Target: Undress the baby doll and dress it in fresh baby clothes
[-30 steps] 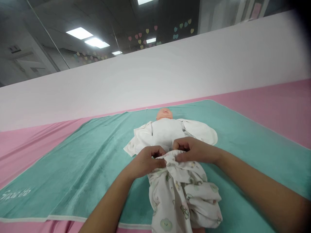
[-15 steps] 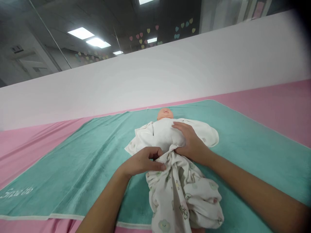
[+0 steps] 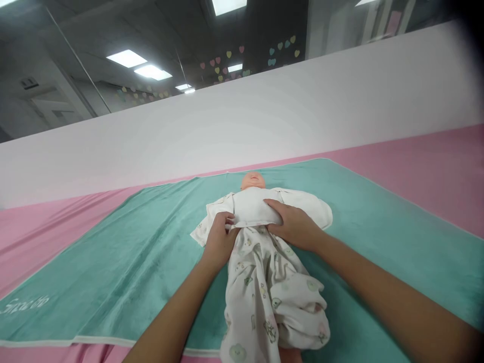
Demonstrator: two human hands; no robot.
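Observation:
A baby doll (image 3: 253,180) lies on its back, head away from me, in a white top (image 3: 251,205) whose sleeves spread to both sides. White printed baby pants (image 3: 260,287) cover its legs, bunched toward the lower right, and a bit of a leg shows at the bottom edge. My left hand (image 3: 222,234) grips the pants' waistband at the doll's left-hand side in view, thumb at the cloth edge. On the other side, my right hand (image 3: 297,224) holds the waistband with its thumb, its fingers lying over the top. The waistband runs straight across the belly between them.
Under the doll a teal towel (image 3: 124,267) is spread over a pink sheet (image 3: 427,176). Behind stands a low white wall (image 3: 212,131), with dark glass (image 3: 260,30) and heart stickers above it.
My left hand has moved up and outward to the side of the waist. The gathered waistband is now spread flat and higher across the belly. My right hand stays nearly in place.

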